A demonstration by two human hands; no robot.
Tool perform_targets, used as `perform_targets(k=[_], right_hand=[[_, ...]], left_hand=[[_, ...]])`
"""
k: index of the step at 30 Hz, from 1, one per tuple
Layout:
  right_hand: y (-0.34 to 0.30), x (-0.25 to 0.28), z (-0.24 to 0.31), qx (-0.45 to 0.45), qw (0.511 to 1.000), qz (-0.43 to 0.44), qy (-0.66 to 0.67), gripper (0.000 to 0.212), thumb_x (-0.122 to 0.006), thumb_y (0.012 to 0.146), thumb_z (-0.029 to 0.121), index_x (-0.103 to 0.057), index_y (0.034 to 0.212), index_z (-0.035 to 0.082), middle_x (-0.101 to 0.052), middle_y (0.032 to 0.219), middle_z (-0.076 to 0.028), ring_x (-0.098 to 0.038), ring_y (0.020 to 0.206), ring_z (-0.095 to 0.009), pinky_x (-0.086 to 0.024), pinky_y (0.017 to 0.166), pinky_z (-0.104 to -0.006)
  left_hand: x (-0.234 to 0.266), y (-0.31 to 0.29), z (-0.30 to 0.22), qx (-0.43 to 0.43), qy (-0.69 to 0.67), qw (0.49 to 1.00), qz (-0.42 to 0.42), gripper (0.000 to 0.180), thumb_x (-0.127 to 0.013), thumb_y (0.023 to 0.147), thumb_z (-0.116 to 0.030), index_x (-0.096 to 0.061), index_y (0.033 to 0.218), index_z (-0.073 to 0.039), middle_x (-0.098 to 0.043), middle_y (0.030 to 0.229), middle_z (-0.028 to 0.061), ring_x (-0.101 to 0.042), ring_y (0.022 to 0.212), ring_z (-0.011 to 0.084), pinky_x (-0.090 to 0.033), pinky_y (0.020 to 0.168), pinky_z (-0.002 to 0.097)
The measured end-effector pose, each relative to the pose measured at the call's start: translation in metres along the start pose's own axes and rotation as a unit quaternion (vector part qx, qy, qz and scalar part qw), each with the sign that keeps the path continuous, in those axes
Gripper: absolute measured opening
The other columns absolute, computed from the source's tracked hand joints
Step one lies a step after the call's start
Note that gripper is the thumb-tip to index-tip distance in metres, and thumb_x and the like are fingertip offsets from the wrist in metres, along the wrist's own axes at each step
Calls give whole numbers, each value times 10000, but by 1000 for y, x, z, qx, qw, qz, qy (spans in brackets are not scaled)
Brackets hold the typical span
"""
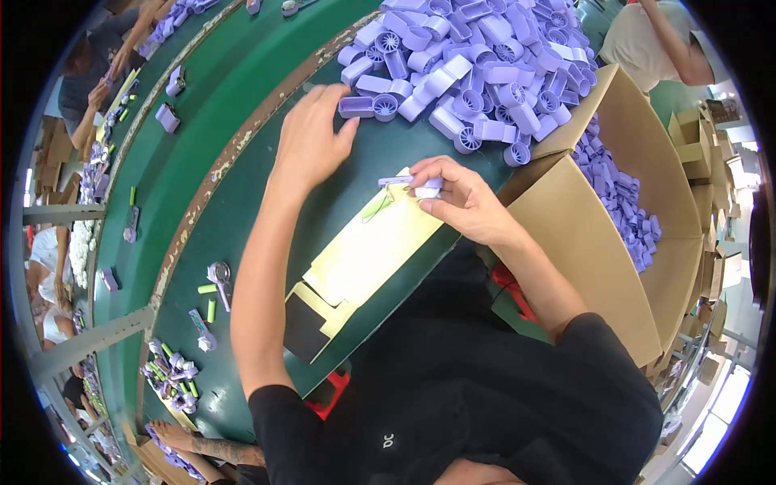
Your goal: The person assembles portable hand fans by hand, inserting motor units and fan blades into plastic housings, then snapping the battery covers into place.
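Note:
My left hand [314,145] reaches to the near edge of a large heap of purple plastic casings [485,65]. Its thumb and fingers are apart around the left end of one casing [356,107] with a round spoked end; whether they touch it is unclear. Closer to my body, my right hand [461,198] is closed on a small purple plastic part [394,181], with a white piece at its fingertips. Thin dark wires and something green [377,208] hang beneath that part, over a pale yellow cardboard sheet [364,250].
An open cardboard box [582,242] of purple parts stands at my right. Leftward on the green table lie a round-headed purple piece [219,279], green cylinders [211,310] and a cluster of assembled pieces [171,373]. Beyond a worn rim runs a green conveyor [210,97]. Other people work nearby.

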State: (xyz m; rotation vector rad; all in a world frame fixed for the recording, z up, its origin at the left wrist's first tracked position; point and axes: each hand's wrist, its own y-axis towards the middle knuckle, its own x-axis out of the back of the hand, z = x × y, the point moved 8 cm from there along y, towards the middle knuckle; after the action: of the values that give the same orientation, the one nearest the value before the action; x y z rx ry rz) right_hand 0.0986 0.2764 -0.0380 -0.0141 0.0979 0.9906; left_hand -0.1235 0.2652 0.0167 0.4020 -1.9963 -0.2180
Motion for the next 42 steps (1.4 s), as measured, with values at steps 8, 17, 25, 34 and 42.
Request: perform_targets(k=[8, 17, 25, 34, 42], right_hand=[[-15, 18, 19, 12, 967, -40, -252, 263, -567, 1028, 41, -661, 1269, -3, -657, 1157, -112, -638, 988, -212, -505, 865, -339], [-6, 16, 34, 13, 865, 13, -501, 370, -703, 896, 69, -666, 1256, -10, -682, 1133, -174, -684, 964, -327, -540, 843, -426], [21, -28, 83, 52, 939, 75, -332, 352, -793, 851, 63, -727, 1187, -15, -724, 1007, -95, -636, 859, -175, -512, 798, -311], [27, -72, 135, 139, 942, 123, -279, 372, -788, 805, -9, -742, 1174, 13, -744, 1095, -89, -674, 956, -181, -507, 784, -296], [38, -103, 150, 222, 899, 229, -301, 419, -782, 755, -10, -740, 1172, -6, -725, 1116, -121, -649, 946, -192, -471, 768, -297]], left_hand=[[-43, -2, 16, 13, 11, 999, 34, 310, -747, 886, -144, -638, 1157, -39, -637, 1121, 189, -658, 1031, 411, -541, 902, 495], [19, -119, 4, 229, -535, 811, -57, 371, -701, 916, -106, -539, 1210, 53, -647, 1035, 140, -744, 898, 245, -579, 758, 379], [29, -201, 2, 319, -592, 719, -174, 552, -709, 930, -69, -520, 1436, 48, -627, 916, 41, -607, 700, 108, -455, 613, 250], [21, -203, -18, 279, -698, 631, -190, 636, -382, 1087, -478, -444, 1501, 1, -600, 1175, 104, -571, 1049, 194, -467, 885, 355], [23, -195, -31, 294, -696, 632, -174, 709, -334, 1099, -492, -343, 1579, 29, -575, 1396, 116, -564, 1147, 197, -469, 918, 371]])
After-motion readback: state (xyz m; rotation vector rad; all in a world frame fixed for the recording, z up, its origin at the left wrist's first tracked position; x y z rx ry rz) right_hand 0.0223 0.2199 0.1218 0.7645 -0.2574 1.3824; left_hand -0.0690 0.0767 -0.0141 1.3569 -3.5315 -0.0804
